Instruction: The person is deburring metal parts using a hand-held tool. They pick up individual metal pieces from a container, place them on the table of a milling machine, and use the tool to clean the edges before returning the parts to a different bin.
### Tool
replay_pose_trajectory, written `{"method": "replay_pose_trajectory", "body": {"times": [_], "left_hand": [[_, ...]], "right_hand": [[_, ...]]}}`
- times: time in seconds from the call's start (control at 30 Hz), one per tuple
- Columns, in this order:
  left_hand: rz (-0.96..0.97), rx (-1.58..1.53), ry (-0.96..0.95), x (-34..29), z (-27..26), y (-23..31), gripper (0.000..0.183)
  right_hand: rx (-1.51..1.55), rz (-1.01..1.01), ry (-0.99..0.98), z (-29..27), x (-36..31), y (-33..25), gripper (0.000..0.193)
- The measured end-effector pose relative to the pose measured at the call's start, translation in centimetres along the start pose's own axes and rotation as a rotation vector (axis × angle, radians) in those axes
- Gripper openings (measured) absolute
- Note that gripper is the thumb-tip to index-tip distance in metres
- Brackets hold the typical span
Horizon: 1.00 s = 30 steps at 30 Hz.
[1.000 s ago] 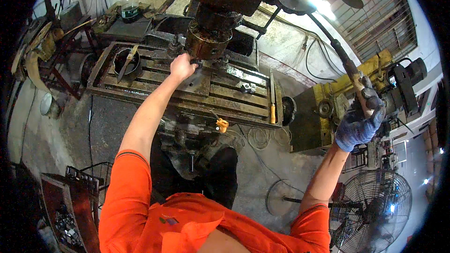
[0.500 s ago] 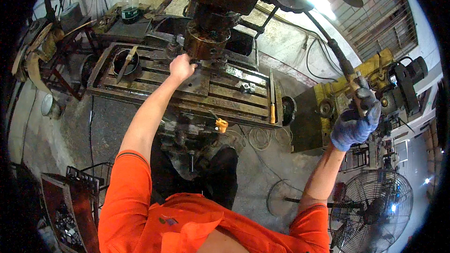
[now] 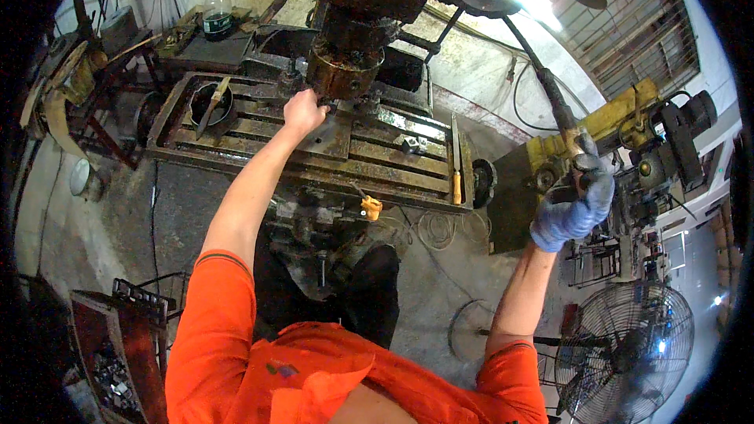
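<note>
My bare left hand is closed just under the rusty spindle head of a drill-like machine, above its slotted metal table. What its fingers hold is hidden. My right hand, in a blue-grey glove, wraps around the lower end of a long dark lever that slants down from the machine's head. A small metal block sits on the table's right half. Near the right edge lies a file with a wooden handle.
A round pot with a brush across it stands on the table's left part. A yellow piece sticks out at the front edge. A floor fan is close to my right arm. Behind stands a large plastic bottle.
My right hand has moved left and slightly down, and the lever has swung with it. My left hand stays in the same place under the spindle.
</note>
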<state>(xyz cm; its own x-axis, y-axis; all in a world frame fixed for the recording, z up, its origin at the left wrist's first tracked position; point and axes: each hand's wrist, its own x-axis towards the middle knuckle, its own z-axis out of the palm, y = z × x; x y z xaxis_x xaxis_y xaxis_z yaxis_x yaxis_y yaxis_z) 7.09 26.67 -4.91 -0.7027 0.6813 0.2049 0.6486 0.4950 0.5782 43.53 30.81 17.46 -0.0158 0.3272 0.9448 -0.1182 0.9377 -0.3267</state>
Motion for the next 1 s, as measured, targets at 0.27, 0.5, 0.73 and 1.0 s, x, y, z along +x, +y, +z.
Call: {"method": "replay_pose_trajectory", "body": {"times": [0.27,0.5,0.73,1.0], "left_hand": [[0.196,-0.079,0.018,-2.6,-5.0,-2.3,0.032],[0.261,0.408,0.453,-8.9,-16.0,-10.4,0.042],[0.199,0.620,0.189,-9.3,-15.2,-16.0,0.041],[-0.030,-0.463,0.165,-10.4,-10.4,-7.6,0.025]], "right_hand": [[0.013,0.076,0.009,0.2,-0.2,-1.0,0.031],[-0.053,-0.075,-0.022,0.4,-0.1,-0.9,0.034],[-0.317,-0.181,-0.033,0.8,0.5,-1.5,0.024],[-0.160,-0.124,0.124,0.8,-0.1,-0.8,0.017]]}}
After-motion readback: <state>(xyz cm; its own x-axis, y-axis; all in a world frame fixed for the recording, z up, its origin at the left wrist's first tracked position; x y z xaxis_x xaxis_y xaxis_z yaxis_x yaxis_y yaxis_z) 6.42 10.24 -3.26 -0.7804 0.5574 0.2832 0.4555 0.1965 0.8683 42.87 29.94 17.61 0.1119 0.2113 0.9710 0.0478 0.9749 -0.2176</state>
